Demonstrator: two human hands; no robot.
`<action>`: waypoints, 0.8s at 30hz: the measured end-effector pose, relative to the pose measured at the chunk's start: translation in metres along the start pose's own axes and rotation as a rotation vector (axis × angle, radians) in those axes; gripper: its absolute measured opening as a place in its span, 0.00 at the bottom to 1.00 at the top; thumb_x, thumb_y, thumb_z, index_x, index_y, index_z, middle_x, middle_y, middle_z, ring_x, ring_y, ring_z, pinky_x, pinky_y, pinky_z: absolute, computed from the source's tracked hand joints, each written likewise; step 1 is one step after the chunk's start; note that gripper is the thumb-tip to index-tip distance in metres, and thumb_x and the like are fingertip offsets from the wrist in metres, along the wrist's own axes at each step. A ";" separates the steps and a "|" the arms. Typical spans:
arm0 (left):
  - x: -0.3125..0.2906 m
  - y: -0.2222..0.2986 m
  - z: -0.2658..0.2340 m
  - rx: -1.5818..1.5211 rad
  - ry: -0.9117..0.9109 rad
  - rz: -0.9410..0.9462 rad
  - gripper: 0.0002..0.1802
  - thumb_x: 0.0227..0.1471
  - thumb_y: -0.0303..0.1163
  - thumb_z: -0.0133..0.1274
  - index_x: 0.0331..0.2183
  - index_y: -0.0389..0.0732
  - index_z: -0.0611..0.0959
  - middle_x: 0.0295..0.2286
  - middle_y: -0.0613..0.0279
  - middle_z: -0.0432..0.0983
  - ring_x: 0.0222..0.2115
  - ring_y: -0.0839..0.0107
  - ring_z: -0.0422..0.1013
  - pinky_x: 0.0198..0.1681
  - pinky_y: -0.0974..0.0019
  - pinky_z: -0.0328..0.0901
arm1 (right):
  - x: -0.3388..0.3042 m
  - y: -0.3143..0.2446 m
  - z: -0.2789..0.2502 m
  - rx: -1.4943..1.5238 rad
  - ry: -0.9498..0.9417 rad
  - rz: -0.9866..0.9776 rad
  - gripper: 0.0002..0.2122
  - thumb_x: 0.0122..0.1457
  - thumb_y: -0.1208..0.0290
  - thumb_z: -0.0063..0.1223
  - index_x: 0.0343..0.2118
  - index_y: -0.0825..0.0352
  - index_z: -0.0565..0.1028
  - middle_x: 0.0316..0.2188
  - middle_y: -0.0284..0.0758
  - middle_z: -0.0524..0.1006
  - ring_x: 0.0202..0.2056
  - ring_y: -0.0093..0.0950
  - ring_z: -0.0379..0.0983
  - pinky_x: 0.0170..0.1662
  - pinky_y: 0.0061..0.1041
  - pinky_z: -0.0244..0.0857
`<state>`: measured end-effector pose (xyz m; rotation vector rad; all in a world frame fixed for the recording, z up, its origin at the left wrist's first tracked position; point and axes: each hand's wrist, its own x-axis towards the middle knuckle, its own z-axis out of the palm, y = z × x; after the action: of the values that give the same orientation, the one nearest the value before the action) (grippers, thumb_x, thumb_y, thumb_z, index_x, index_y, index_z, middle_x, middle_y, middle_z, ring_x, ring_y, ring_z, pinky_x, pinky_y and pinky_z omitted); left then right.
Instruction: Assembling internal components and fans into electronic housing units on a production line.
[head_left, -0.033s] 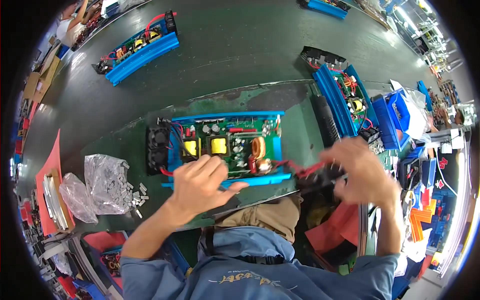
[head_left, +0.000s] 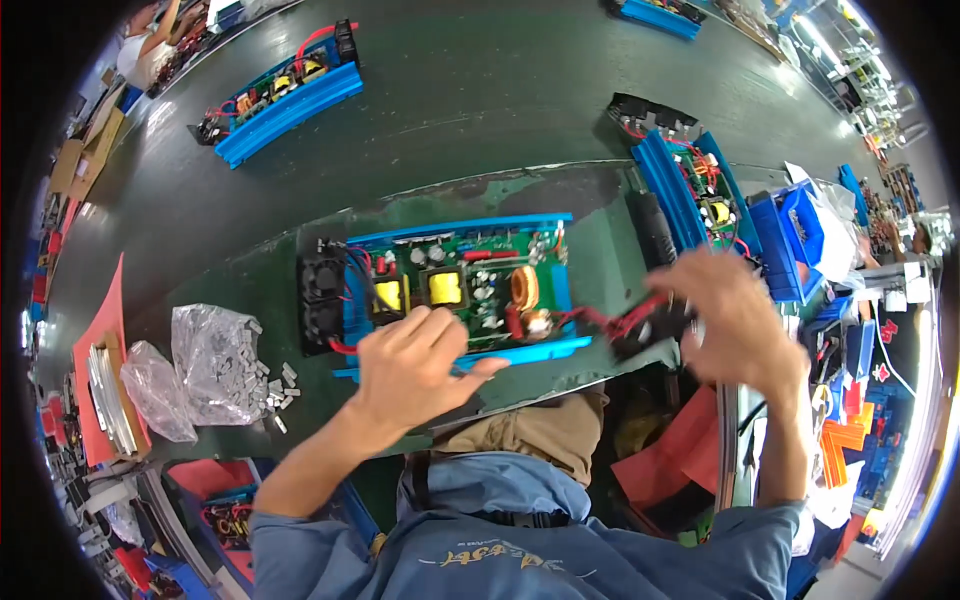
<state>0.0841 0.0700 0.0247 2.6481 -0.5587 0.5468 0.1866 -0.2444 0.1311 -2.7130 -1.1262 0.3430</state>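
Observation:
In front of me lies an open blue metal housing (head_left: 540,352) with a green circuit board (head_left: 495,320) inside, carrying yellow-wrapped transformers and a copper coil. A black panel with two fans (head_left: 321,295) stands at its left end. My left hand (head_left: 415,370) is closed over the near wall, its thumb stretched along the rim. Red wires (head_left: 590,317) run from the board's right end to a black end panel (head_left: 655,328). My right hand (head_left: 740,325), somewhat blurred, grips that panel at its right side; the fingertips are partly hidden.
A plastic bag of small metal pieces (head_left: 212,365) lies at the left, some spilled beside it. More blue housings with boards stand at the far left (head_left: 290,115) and right (head_left: 670,190). A blue bin (head_left: 780,245) sits at the right, with a black cylinder (head_left: 652,228) nearby.
The black end panel has come up and tilted, with its red wires, in my right hand. My left hand stays on the housing; the whole view has shifted slightly.

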 end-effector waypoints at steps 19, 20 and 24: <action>-0.081 -0.046 -0.041 -0.119 0.070 -0.807 0.26 0.42 0.33 0.73 0.42 0.35 0.81 0.34 0.55 0.79 0.33 0.59 0.75 0.36 0.61 0.68 | 0.010 -0.040 0.140 0.108 0.521 0.022 0.18 0.43 0.88 0.66 0.38 0.62 0.83 0.34 0.33 0.75 0.38 0.34 0.72 0.42 0.33 0.66; -0.078 -0.045 -0.039 -0.100 0.098 -0.795 0.25 0.41 0.33 0.73 0.40 0.34 0.81 0.31 0.52 0.77 0.30 0.54 0.74 0.34 0.59 0.68 | 0.011 -0.037 0.139 0.119 0.505 -0.040 0.18 0.43 0.88 0.66 0.37 0.62 0.83 0.33 0.33 0.75 0.37 0.34 0.72 0.41 0.33 0.66; -0.085 -0.045 -0.052 -0.154 0.073 -0.753 0.25 0.44 0.31 0.71 0.44 0.33 0.81 0.34 0.52 0.80 0.34 0.59 0.76 0.40 0.64 0.70 | 0.023 -0.027 0.138 0.073 0.526 -0.034 0.17 0.43 0.88 0.66 0.37 0.64 0.82 0.34 0.34 0.76 0.38 0.33 0.72 0.43 0.32 0.66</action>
<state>0.0173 0.1565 0.0187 2.4241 0.4031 0.3388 0.1452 -0.1977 0.0027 -2.4906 -0.9756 -0.3146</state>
